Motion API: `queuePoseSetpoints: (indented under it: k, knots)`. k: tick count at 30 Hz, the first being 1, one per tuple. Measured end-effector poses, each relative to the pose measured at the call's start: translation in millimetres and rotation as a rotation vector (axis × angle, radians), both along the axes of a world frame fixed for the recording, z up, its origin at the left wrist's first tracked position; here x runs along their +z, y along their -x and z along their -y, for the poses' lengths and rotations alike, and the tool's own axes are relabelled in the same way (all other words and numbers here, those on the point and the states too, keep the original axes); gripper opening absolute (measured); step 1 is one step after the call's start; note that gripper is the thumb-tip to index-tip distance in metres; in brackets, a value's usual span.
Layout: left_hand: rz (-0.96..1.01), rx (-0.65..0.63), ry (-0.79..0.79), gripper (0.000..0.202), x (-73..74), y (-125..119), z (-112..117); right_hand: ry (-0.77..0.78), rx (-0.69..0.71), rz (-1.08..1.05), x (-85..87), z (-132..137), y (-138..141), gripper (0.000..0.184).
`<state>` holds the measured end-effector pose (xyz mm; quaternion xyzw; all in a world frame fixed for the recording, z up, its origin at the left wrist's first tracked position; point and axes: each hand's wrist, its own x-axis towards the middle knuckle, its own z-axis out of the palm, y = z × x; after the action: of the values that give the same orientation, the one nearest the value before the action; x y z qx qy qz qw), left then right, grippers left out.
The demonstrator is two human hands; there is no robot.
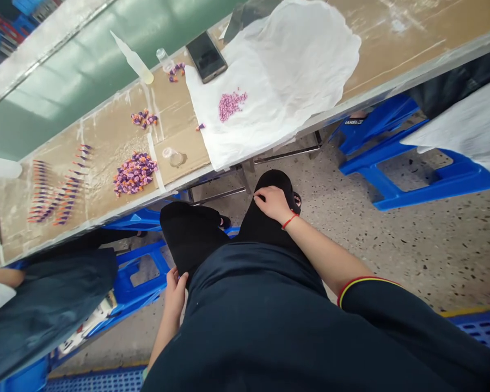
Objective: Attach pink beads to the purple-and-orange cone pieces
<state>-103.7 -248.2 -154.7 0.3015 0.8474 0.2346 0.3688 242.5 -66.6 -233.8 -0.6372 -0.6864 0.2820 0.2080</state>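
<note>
My right hand (274,202) lies on my right thigh near the knee, palm down, with its fingers loosely laid over the black trousers (196,231). A red string bracelet (289,221) circles that wrist. Lower down, my left hand (176,288) rests against the outer side of my left thigh, thumb and fingers slightly apart, with nothing plainly held. Ahead on the workbench, a white cloth (265,125) bears a small heap of pink pieces (231,104). Left of it are a pile of purple, pink and orange pieces (134,173) and a small clear cup (173,157).
Slender purple-orange pieces (61,193) stand in rows at the left. A phone (206,56) touches the cloth; a pointed squeeze bottle (134,61) lies behind. Blue stools (392,163) stand at right and left, with people's clothing beside them (57,294).
</note>
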Motion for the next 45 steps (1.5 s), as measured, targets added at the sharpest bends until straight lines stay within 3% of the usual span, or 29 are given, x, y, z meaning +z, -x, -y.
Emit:
queuePoseSetpoints:
  k: [12, 24, 30, 32, 35, 40, 42, 45]
  knots:
    - [-0.13, -0.094, 0.132, 0.033, 5.1, 17.1, -1.2, -0.022, -0.074, -0.152, 0.4, 2.2, 1.1, 0.023]
    - [-0.016, -0.275, 0.088, 0.043, 7.2, 34.3, -3.7, -0.198, -0.274, -0.404, 9.5, 39.7, -21.6, 0.02]
    - [0.147, -0.208, 0.001, 0.047, 20.9, 47.4, -5.5, -0.22, -0.415, -0.567, 5.0, 45.4, -29.3, 0.023]
    - [0.195, -0.128, -0.082, 0.045, 25.9, 47.4, -24.9, -0.223, -0.484, -0.62, 1.2, 44.9, -30.3, 0.024]
    - [0.287, -0.003, -0.263, 0.034, 36.0, 34.9, -81.6, -0.232, -0.633, -0.687, -8.9, 44.8, -36.0, 0.025]
    - [0.509, 0.058, -0.303, 0.038, 66.7, -17.5, -183.0, -0.213, -0.934, -0.727, -39.1, 57.7, -70.0, 0.027]
    - [0.539, 0.101, -0.305, 0.039, 79.0, -33.2, -204.4, -0.168, -1.033, -0.727, -56.0, 70.7, -86.0, 0.03]
    - [0.524, 0.192, -0.306, 0.037, 90.5, -40.6, -218.0, -0.065, -1.147, -0.726, -83.0, 95.3, -100.0, 0.032]
